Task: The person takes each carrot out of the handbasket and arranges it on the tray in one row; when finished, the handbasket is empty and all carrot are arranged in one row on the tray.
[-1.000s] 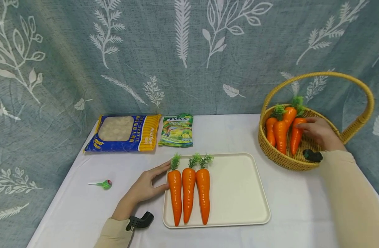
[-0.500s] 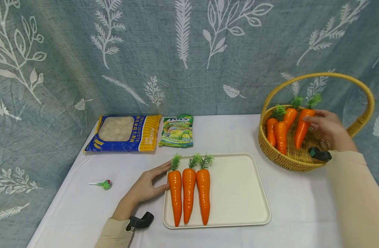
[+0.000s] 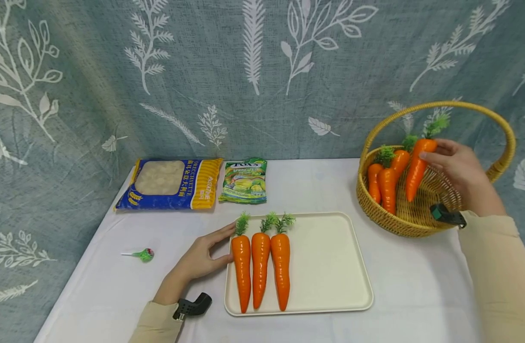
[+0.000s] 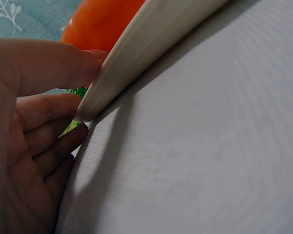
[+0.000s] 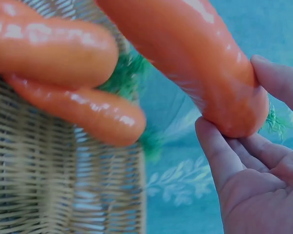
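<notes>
Above the wicker basket (image 3: 408,227), my right hand (image 3: 463,167) pinches a carrot (image 3: 416,167) near its thick green-topped end, thumb on one side and fingers on the other. This carrot hangs tilted, tip down; in the right wrist view the held carrot (image 5: 200,63) is apart from the other carrots (image 5: 53,51) in the basket. My left hand (image 3: 204,257) rests at the left edge of the cream tray (image 3: 326,262). Its thumb and forefinger touch the rim in the left wrist view, fingers (image 4: 49,107) fairly straight. Three carrots (image 3: 261,269) lie side by side on the tray, green tops away from me.
A blue-and-yellow pasta bag (image 3: 169,185) and a green candy packet (image 3: 243,181) lie at the back of the white-covered table. A lollipop (image 3: 145,255) lies at the left. The tall basket handle (image 3: 444,104) arches over the basket. A patterned curtain (image 3: 262,81) hangs behind.
My right hand has lifted the carrot up from among the others in the basket and moved slightly right. The left hand, the tray and its carrots have stayed put.
</notes>
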